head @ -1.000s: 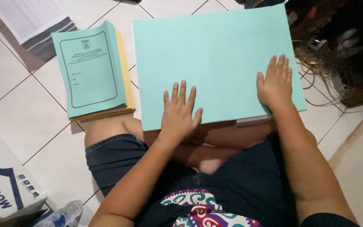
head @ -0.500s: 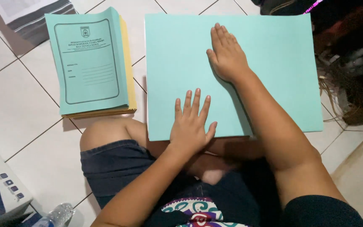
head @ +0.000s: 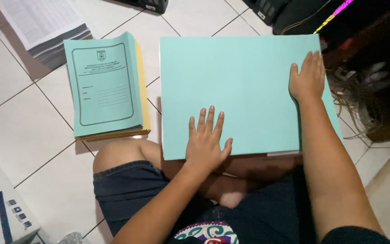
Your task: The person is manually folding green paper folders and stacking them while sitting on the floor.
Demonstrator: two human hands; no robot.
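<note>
- The large blank turquoise sheet (head: 244, 86) lies flat over the person's crossed legs and the tiled floor (head: 19, 135), long axis running left to right.
- Left hand (head: 206, 144): open, fingers spread, pressing the sheet's near edge.
- Right hand (head: 308, 79): open, flat near the sheet's right edge, farther from the body.
- A stack of printed turquoise booklets (head: 104, 86) lies just left of the sheet.

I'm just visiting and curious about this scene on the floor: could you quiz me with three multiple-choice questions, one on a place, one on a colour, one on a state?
1. Where is the stack of printed booklets?
A. left of the large sheet
B. on the person's lap
C. under the right hand

2. What colour is the large blank sheet?
A. red
B. light turquoise
C. black

3. How do the hands lie?
A. clenched in fists
B. flat, fingers spread
C. lifted off the sheet

Answers: 1 A, the stack sits on the tiles beside the sheet. 2 B, its whole face is turquoise. 3 B, left hand and right hand press flat on it.
</note>
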